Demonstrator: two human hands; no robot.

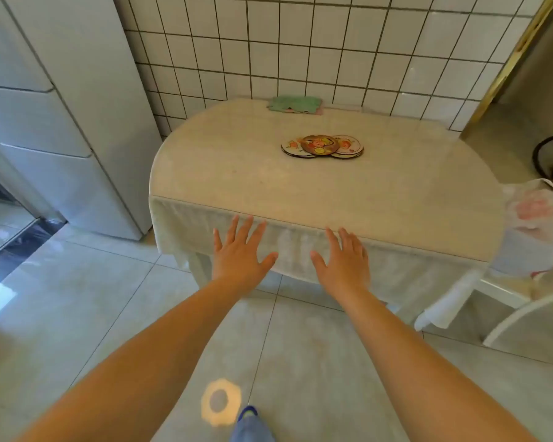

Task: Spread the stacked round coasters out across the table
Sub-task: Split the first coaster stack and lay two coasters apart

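Right now both my hands hover at the near edge of the tabletop (396, 193), palms down, fingers splayed wide, holding nothing. My left hand (240, 250) sits at about 7 o'clock from the coasters (321, 146), and my right hand (344, 256) at about 6 o'clock, almost straight below them. So the coasters lie ahead of me, toward 12 o'clock from the right hand and nearer 1 o'clock from the left. By my judgement the right hand has the straighter reach, though both are well apart from the pile and neither touches it.

Going left to right across the pile: a pale coaster (293, 146) pokes out on the left, a darker brown one (320, 144) lies on top in the middle, and another pale one (347, 145) shows on the right. That makes three faces I can count. Edges underneath suggest more below, but I cannot tell how many. The cluster's long axis runs side to side, 9 to 3 o'clock, across my line of reach. It rests near the middle of the tabletop, toward the wall side.

Farther back, at 12 o'clock from the pile, one green cloth (294, 104) lies against the tiled wall (332, 43). One white fridge (61, 122) stands at the far left, and one plastic bag (537, 212) hangs off the right.

The spreading is barely started, I judge: the coasters overlap, and plenty of bare tabletop lies to both sides.
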